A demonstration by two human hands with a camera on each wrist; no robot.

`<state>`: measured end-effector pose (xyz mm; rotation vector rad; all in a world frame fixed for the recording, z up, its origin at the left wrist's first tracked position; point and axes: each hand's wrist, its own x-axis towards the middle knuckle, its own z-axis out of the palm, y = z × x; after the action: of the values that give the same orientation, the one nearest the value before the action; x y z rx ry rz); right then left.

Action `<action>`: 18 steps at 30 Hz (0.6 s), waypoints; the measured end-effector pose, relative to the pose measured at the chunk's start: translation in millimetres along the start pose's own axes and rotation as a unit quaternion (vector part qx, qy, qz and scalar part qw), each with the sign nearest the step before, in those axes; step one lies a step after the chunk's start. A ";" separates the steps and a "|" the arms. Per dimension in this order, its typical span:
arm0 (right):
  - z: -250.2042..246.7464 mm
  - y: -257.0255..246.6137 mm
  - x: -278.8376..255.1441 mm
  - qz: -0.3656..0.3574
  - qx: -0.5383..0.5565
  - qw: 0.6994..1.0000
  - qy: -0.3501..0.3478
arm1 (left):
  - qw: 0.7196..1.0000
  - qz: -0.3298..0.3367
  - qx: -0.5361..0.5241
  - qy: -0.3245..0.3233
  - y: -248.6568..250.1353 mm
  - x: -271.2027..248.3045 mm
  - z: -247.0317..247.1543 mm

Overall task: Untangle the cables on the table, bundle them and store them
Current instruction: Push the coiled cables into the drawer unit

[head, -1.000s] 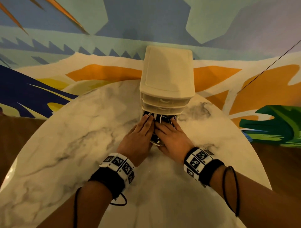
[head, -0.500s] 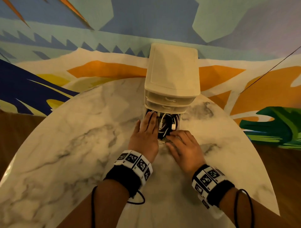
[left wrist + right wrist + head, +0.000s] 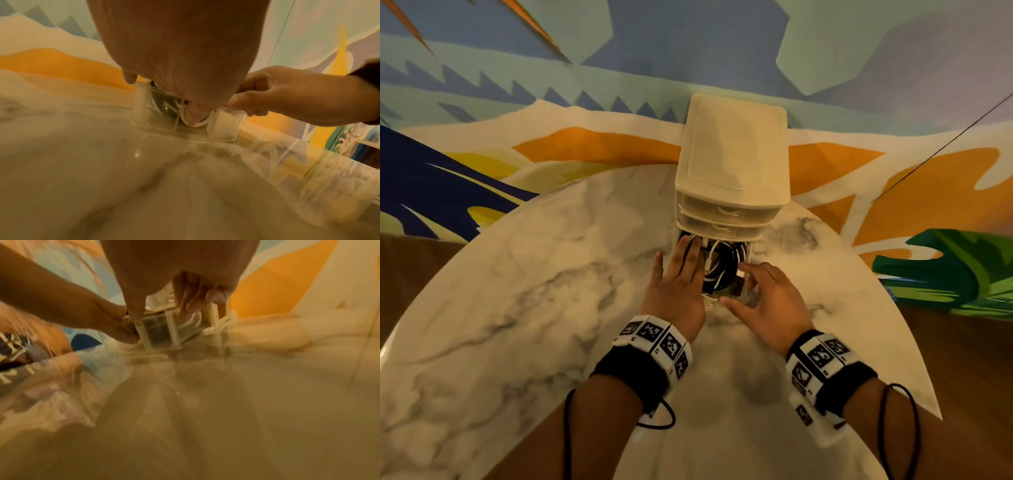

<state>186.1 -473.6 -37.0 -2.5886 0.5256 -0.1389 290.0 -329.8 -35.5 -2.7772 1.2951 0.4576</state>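
Note:
A cream drawer unit (image 3: 732,154) stands at the far side of the marble table (image 3: 517,308). Its clear bottom drawer (image 3: 709,303) (image 3: 148,113) (image 3: 158,332) is pulled out. Coiled black and white cables (image 3: 720,270) (image 3: 164,104) lie inside it. My left hand (image 3: 681,267) (image 3: 185,48) lies flat with straight fingers on the left part of the coils. My right hand (image 3: 760,291) (image 3: 277,94) (image 3: 195,293) curls its fingers over the drawer's front right corner, thumb along the front wall. The hands hide part of the cables.
The two upper drawers (image 3: 726,212) of the unit are closed. A painted wall (image 3: 585,68) stands right behind the unit. The round table's edge (image 3: 914,342) curves close on the right, with wooden floor (image 3: 969,377) beyond it.
My right hand has come off the cables and moved back to the drawer's front right corner, where it now grips. My left hand stays pressed on the coils.

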 end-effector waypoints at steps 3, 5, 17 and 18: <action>0.6 -11.6 6.8 0.095 0.080 0.992 0.030 | 1.000 -0.008 0.002 -0.008 2.2 0.7 0.3; -0.5 -19.1 8.1 0.121 0.053 0.991 0.013 | 1.000 -0.009 -0.002 -0.010 2.6 1.1 0.1; -23.1 -38.3 25.6 0.019 -0.060 0.998 0.021 | 1.000 -0.005 0.003 0.008 3.1 -1.7 1.5; -21.0 -37.6 26.7 0.001 -0.047 0.998 0.042 | 1.000 -0.002 0.002 0.011 3.0 -1.6 2.2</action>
<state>219.5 -463.1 -0.3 -2.6839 0.5780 -0.2278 286.3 -330.2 -36.8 -2.7888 1.2938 0.4250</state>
